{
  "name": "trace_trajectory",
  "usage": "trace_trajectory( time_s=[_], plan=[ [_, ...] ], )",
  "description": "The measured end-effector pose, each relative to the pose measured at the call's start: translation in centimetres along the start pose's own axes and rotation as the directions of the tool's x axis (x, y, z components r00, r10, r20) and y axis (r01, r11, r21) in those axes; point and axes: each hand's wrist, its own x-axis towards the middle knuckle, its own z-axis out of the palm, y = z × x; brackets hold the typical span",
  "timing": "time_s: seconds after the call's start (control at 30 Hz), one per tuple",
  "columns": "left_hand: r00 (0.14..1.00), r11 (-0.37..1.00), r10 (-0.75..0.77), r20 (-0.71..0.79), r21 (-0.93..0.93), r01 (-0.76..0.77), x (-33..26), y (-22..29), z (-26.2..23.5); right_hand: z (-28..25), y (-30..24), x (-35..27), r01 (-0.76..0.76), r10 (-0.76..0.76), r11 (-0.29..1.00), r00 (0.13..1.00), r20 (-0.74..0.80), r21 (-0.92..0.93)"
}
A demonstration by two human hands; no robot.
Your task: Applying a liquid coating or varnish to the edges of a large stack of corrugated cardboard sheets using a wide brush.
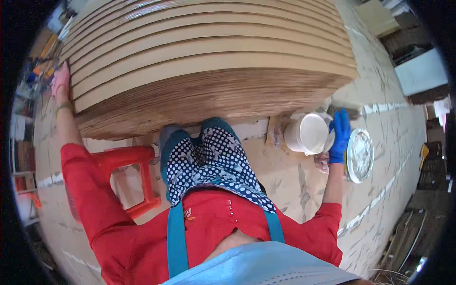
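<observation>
mask: blue cloth (266, 266) at bottom edge, cut off
right hand (339, 135): blue glove, grips white tub (306, 134); fingertips hidden
left hand (61, 80): pink glove, flat on board stack (209, 61); grip unclear

The board stack (209, 61) walls off everything from ten to two o'clock. Bare floor (294, 185) lies open at four, past the white bucket (306, 134) and tin lid (359, 155).

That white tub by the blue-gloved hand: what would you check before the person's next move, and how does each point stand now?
1. Right hand at white tub: ok, touching its rim.
2. Tub open: ok, round lid lies beside it.
3. Tub's contents: cannot tell.
4. Left hand on stack of boards: ok, at its left edge.
5. Brush in right hand: cannot tell.
6. Red stool steady: cannot tell.
</observation>
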Motion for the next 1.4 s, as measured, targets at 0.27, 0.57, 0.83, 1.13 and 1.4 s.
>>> trace_trajectory(
  time_s=[0.27,0.57,0.83,1.13,1.4],
  plan=[
    [0.997,0.994,0.034,-0.076,-0.096,-0.041,-2.6,4.4,0.8,-3.9,-18.2,21.2,0.271,-0.059,0.832,0.911,-0.409,0.484],
    [0.987,0.976,0.076,-0.141,-0.194,-0.102,-0.9,2.5,2.3,3.9,-24.7,32.8,-0.227,0.112,0.634,0.973,0.203,0.739],
    [0.994,0.988,0.079,-0.082,-0.127,-0.089,-2.1,2.8,1.2,4.7,-20.4,31.5,-0.117,0.047,0.826,0.989,0.139,0.551],
    [0.999,0.984,0.034,0.018,-0.177,-0.031,-3.7,2.6,0.2,4.1,-27.9,35.4,-0.055,0.054,0.709,0.998,0.024,0.703],
    [0.989,0.965,0.128,-0.073,-0.22,-0.142,-5.3,3.0,-0.5,5.6,-39.9,37.6,0.01,0.12,0.897,0.956,-0.266,0.442]
  ],
)
